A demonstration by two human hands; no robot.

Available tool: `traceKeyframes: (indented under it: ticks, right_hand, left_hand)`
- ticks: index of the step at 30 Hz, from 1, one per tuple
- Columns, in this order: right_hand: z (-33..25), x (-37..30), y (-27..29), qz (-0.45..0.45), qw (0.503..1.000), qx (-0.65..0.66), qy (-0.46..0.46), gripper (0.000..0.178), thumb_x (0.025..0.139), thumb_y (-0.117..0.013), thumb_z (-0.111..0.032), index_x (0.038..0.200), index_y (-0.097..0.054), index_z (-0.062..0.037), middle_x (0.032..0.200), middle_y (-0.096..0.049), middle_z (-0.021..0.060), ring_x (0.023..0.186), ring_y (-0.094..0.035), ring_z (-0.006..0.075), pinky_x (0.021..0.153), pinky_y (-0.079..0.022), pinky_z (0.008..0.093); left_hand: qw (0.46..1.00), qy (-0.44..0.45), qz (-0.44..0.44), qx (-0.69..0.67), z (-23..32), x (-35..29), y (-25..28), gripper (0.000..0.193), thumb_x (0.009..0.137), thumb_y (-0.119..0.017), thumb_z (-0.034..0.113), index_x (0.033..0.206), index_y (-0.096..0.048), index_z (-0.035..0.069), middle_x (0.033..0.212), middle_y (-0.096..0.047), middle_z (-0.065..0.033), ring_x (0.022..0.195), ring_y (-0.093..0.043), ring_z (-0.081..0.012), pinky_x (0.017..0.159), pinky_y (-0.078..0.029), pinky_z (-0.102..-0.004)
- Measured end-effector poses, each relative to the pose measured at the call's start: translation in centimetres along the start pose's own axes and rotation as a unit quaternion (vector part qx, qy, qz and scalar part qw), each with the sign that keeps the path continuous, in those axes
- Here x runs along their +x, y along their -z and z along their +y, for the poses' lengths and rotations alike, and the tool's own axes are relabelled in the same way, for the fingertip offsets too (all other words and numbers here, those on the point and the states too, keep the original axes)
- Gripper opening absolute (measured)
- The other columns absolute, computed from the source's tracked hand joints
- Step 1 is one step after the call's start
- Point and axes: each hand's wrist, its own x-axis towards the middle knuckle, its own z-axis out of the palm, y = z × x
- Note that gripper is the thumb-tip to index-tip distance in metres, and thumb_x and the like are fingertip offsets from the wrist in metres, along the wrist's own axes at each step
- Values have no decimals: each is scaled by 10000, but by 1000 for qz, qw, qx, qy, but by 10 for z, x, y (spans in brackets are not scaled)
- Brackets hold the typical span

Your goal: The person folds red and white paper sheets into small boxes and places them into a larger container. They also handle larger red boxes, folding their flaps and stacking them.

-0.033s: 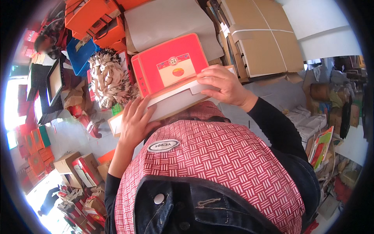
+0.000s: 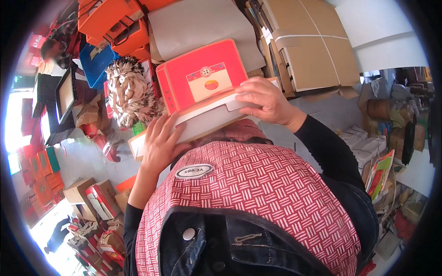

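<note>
A red cardboard gift box (image 2: 177, 78) with gold trim and a pale printed panel lies in front of me. Its pale inner flap, with a stepped cut, stands along the side nearest my body. My left hand (image 2: 161, 142) grips the flap's left end, fingers laid over the fold and thumb toward me. At the right end, the bent fingers of my right hand (image 2: 267, 103) hold the flap's upper edge. The undersides of both hands' grips are partly hidden.
A bundle of cream strips with dark ends (image 2: 129, 92) sits left of the box, near a blue crate (image 2: 94, 64) and orange boxes (image 2: 103, 20). Strapped brown cardboard (image 2: 317, 50) is stacked far right. Grey board (image 2: 202, 25) lies behind. Another person (image 2: 57, 46) is at far left.
</note>
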Motion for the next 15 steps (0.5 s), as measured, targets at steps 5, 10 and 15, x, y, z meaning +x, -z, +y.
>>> traceKeyframes:
  ticks: [5, 10, 15]
  right_hand:
    - [-2, -9, -10, -57, 996, -60, 25, 408, 726, -738, -217, 1108, -641, -110, 1141, -582, 45, 1085, -517, 245, 931, -406, 389]
    - [-8, -10, -10, -60, 990, -111, 54, 457, 704, -748, -232, 1133, -635, -125, 1153, -562, 37, 1103, -509, 244, 944, -401, 414]
    - [-1, -15, -13, -76, 991, -90, 57, 614, 666, -769, -285, 1222, -565, -123, 1225, -519, 49, 1131, -493, 252, 980, -378, 440]
  left_hand:
    - [1000, -9, -5, 15, -2, -1, -2, 536, 711, -714, 385, 1150, -579, 108, 1358, -470, -119, 1192, -463, -345, 986, -364, -519]
    - [1000, -4, 3, 22, -2, 0, -6, 530, 698, -728, 360, 1143, -586, 110, 1359, -465, -122, 1202, -452, -343, 987, -366, -514]
    - [999, -15, 18, 43, -1, -2, -10, 518, 704, -724, 346, 1137, -593, 92, 1347, -473, -116, 1191, -467, -336, 973, -390, -489]
